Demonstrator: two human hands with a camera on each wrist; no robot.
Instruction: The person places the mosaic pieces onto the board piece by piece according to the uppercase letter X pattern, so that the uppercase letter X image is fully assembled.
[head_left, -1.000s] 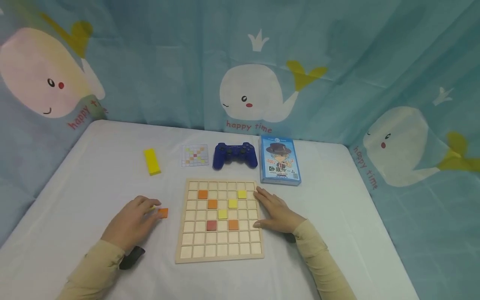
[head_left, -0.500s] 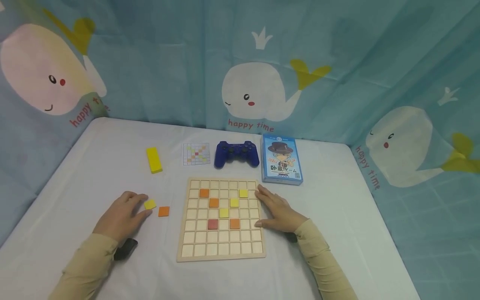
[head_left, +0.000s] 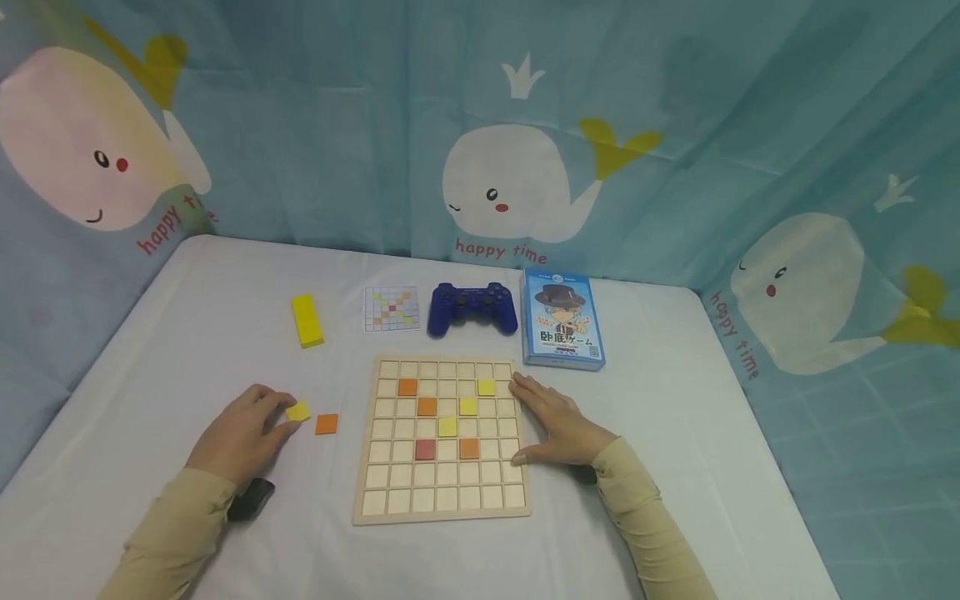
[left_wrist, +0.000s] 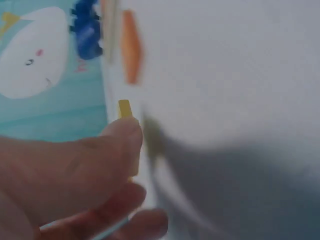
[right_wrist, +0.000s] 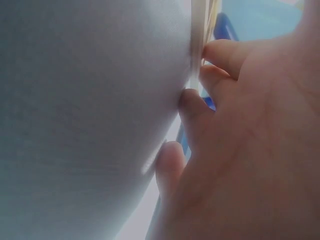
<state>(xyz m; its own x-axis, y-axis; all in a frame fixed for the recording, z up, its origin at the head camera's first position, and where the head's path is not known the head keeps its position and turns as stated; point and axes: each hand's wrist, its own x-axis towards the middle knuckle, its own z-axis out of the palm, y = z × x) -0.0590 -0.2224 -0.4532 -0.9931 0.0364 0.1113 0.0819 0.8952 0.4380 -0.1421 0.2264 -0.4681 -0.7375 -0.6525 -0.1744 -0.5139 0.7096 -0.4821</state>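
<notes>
My left hand point(head_left: 243, 429) pinches a small square yellow tile point(head_left: 298, 411) between thumb and fingers, just over the white table. In the left wrist view the same yellow tile point(left_wrist: 125, 108) shows edge-on, partly covered by the thumb. An orange tile point(head_left: 327, 424) lies flat just right of it. The wooden grid board point(head_left: 441, 515) sits in the middle, with yellow, orange and red tiles in some of its squares. My right hand point(head_left: 561, 429) rests with extended fingertips on the board's right edge. In the right wrist view its fingers point(right_wrist: 192, 107) touch that edge.
Behind the board lie a printed pattern card point(head_left: 392, 309), a dark blue game controller point(head_left: 473, 308) and a blue game box point(head_left: 562, 321). A yellow block or stack point(head_left: 307, 321) lies at the back left. A blue whale-print curtain point(head_left: 337, 150) surrounds the table point(head_left: 660, 350).
My left hand has shifted left, away from the orange tile, and the yellow tile that was mostly covered now shows between its fingertips. The right hand stays at the board's edge.
</notes>
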